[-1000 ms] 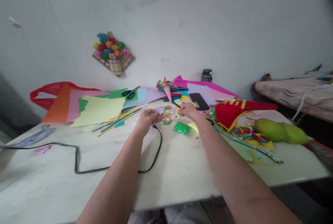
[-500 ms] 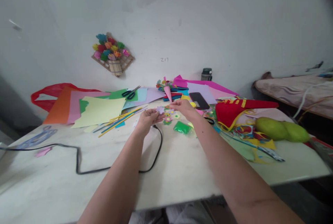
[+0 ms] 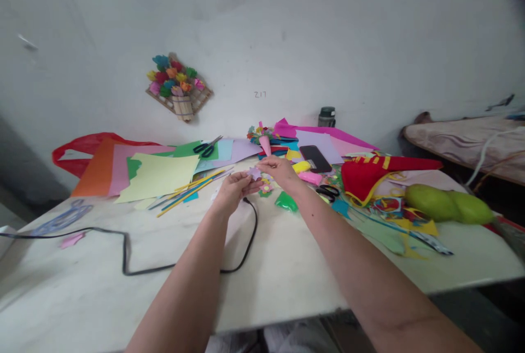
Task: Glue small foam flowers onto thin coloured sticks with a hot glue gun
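Observation:
A lilac paper flower [image 3: 255, 173] is pinched between the fingers and thumb of my left hand [image 3: 237, 189], above the middle of the table. My right hand [image 3: 279, 170] is closed in a pinch, its fingertips at the flower's upper edge; whatever they hold is too small to make out. Just below the hands lie more small paper flowers [image 3: 266, 187], partly covered by them. A green packet [image 3: 286, 201] sits under my right wrist. Beside that forearm are a yellow packet [image 3: 302, 167] and a pink packet [image 3: 310, 178].
Black-handled scissors [image 3: 206, 149] rest on coloured paper sheets [image 3: 159, 175] at the back left. A black cable [image 3: 147, 272] crosses the table's left half. To the right are a phone [image 3: 315, 158], a second pair of scissors [image 3: 328, 191], red cloth [image 3: 361, 178] and green fruit [image 3: 430, 202].
My right hand has moved left, bringing its pinched fingertips to the lilac flower. The yellow and pink packets show more fully now. My left hand keeps hold of the flower.

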Demonstrator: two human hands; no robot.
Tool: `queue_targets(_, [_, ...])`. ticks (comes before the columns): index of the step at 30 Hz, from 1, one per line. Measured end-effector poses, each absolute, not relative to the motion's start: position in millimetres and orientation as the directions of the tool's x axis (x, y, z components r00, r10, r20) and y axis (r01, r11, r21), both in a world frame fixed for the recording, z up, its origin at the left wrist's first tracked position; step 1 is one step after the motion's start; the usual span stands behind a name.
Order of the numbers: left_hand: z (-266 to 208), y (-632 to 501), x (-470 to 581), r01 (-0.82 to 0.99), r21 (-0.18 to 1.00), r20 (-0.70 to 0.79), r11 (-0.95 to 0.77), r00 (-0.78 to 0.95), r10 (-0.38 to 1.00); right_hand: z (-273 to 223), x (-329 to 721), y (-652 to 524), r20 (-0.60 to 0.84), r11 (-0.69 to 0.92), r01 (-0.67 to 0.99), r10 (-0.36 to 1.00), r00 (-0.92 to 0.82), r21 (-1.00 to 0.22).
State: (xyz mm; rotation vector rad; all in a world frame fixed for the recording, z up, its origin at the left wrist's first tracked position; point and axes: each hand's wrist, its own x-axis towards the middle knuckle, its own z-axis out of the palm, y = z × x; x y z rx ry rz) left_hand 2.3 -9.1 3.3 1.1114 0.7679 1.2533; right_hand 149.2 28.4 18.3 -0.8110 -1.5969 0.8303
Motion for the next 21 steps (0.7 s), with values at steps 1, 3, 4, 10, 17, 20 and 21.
queue_targets(1, [3.1,-8.8,2.1,-0.34,0.939,0.123,-0.049,0.197,0.973,17.9,148.5,28.3,0.504,0.518,0.056,0.849,-0.162,-0.854])
queue_targets(3, [2.5,-8.3,1.6,-0.348,0.936,0.13,-0.051,0.207,0.97,16.7,147.2,28.3,0.493,0.503,0.027,0.854,-0.165,-0.864])
queue_targets(4, [2.2,-8.1,1.4,-0.352,0.935,0.134,-0.052,0.212,0.968,16.1,146.5,28.3,0.486,0.495,0.017,0.858,-0.164,-0.869])
queue_targets(10, [2.2,-8.9,1.6,-0.364,0.93,0.143,-0.053,0.225,0.964,14.5,144.1,27.6,0.439,0.441,-0.02,0.885,-0.154,-0.897])
queue_targets(17, [3.4,-10.0,2.7,-0.371,0.927,0.143,-0.052,0.221,0.965,18.7,143.4,22.4,0.428,0.429,-0.031,0.886,-0.179,-0.903])
queue_targets(20, [3.6,-9.8,3.0,-0.376,0.925,0.143,-0.051,0.223,0.964,19.0,143.0,21.5,0.429,0.433,-0.014,0.886,-0.174,-0.901])
queue_targets(21, [3.6,-9.7,3.0,-0.376,0.925,0.145,-0.051,0.224,0.964,18.7,142.8,21.7,0.432,0.436,-0.012,0.886,-0.172,-0.9])
